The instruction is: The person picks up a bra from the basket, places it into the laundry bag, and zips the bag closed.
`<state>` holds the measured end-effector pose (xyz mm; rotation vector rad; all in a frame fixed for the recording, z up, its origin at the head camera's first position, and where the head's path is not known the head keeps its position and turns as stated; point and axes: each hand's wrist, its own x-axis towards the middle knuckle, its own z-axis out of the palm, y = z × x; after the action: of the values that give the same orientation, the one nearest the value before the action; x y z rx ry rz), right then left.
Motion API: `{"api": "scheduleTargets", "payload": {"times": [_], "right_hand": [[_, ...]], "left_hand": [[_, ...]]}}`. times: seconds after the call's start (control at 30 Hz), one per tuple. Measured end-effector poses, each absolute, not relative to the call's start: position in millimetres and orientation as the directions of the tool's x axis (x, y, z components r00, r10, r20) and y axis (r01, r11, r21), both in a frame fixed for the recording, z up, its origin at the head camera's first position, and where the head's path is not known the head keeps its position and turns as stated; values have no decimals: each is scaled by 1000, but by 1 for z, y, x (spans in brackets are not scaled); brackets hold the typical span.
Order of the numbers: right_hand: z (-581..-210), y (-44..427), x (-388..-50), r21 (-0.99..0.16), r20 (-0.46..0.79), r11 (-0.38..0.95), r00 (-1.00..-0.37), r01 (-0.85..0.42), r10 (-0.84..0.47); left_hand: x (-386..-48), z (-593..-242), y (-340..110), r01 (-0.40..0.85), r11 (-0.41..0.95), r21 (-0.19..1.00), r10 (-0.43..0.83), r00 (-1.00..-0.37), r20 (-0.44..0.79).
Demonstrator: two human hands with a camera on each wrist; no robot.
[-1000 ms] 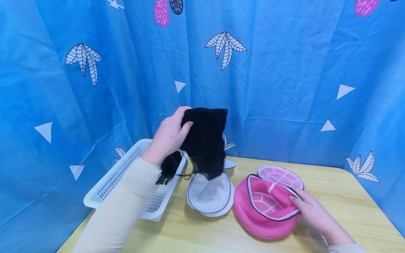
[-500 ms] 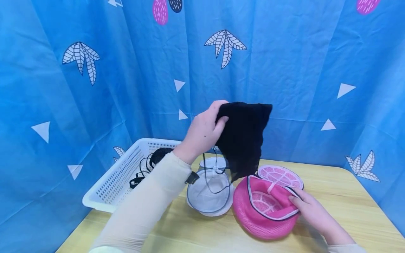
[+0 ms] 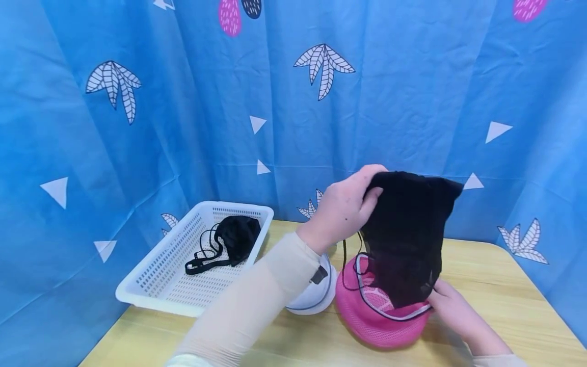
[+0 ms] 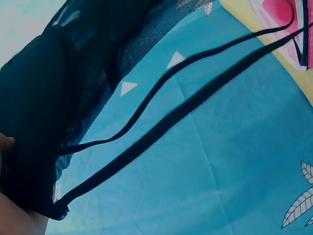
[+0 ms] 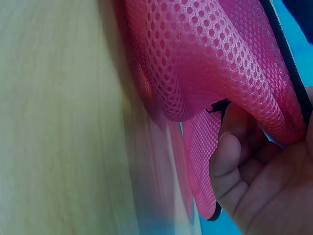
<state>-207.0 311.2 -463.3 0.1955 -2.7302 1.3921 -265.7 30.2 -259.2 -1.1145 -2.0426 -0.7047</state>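
A black undergarment [image 3: 408, 229] with thin straps and sheer mesh hangs from my left hand [image 3: 346, 204], which pinches its upper edge. Its lower end reaches into the opening of a pink mesh laundry bag [image 3: 380, 329] on the table. In the left wrist view, two straps run from the undergarment [image 4: 29, 98] towards the upper right. My right hand [image 3: 458, 311] grips the bag's zippered rim on its right side. Close up, the right wrist view shows curled fingers at the pink mesh [image 5: 195, 58]. The bag's lid is hidden behind the undergarment.
On the left stands a white plastic basket [image 3: 151, 300] with another black strappy garment [image 3: 238, 237] in it. A white mesh laundry bag [image 3: 316, 300] sits between basket and pink bag, partly behind my left forearm. Blue curtains [image 3: 390, 102] surround the wooden table [image 3: 518, 290].
My left hand has carried the black undergarment from beside the basket rightwards, then lowered it over the pink laundry bag. My right hand has stayed at the bag's rim.
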Motion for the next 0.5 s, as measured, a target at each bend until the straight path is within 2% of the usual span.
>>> {"api": "scheduleTargets", "payload": {"times": [0.23, 0.5], "right_hand": [[-461, 310, -207, -782, 158, 596, -983, -185, -98], [-457, 309, -206, -728, 165, 652, -978, -210, -131]], "left_hand": [[-272, -280, 46, 856, 517, 22, 585, -371, 721], [-280, -316, 57, 820, 572, -20, 684, -463, 564]]}}
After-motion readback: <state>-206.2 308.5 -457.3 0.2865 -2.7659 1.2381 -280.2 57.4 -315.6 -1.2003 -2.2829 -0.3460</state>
